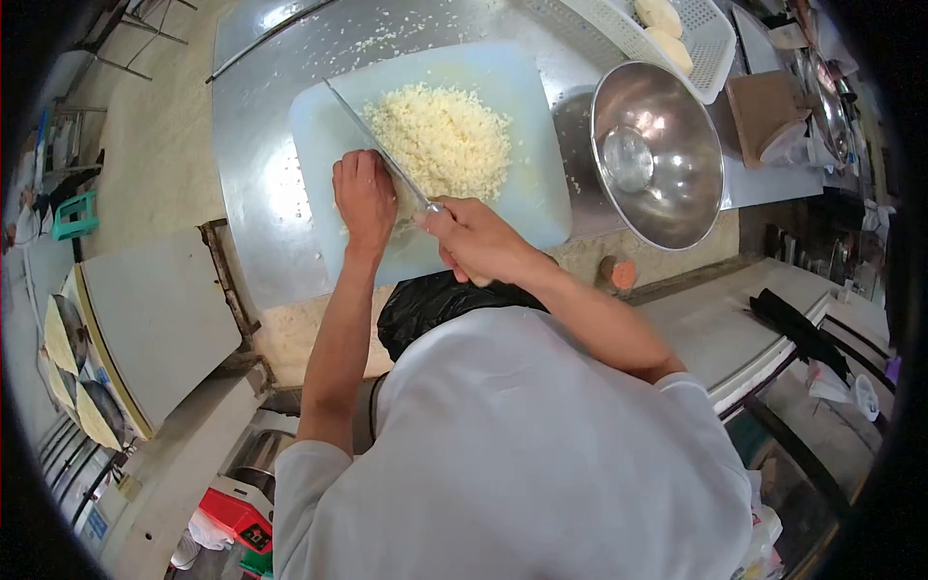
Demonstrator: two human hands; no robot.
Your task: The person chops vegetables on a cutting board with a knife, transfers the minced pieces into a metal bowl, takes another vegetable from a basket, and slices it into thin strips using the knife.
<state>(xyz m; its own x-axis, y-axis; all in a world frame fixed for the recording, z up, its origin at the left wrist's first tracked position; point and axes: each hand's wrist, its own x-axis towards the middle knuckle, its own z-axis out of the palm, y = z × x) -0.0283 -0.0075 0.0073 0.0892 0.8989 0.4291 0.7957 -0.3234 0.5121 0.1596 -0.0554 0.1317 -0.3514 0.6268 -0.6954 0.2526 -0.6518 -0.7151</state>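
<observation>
My right hand (488, 240) is wrapped around the handle of a kitchen knife (398, 170). The blade slants away to the upper left across a pale cutting board (530, 126). Beside the blade, on its left, my left hand (365, 198) rests on the board with its fingers curled down and close together. Whatever lies under those fingers, if anything, is hidden. To the right of the blade is a heap of finely chopped, pale yellow food (440, 140), its kind unclear, with loose bits around it.
A steel bowl (677, 145) stands right of the board on the metal table (253, 174). Behind it, a white perforated basket (710, 58) holds pale, rounded pieces. Chopped bits are scattered at the table's back. A black plastic bag (425, 314) hangs below the board's near edge.
</observation>
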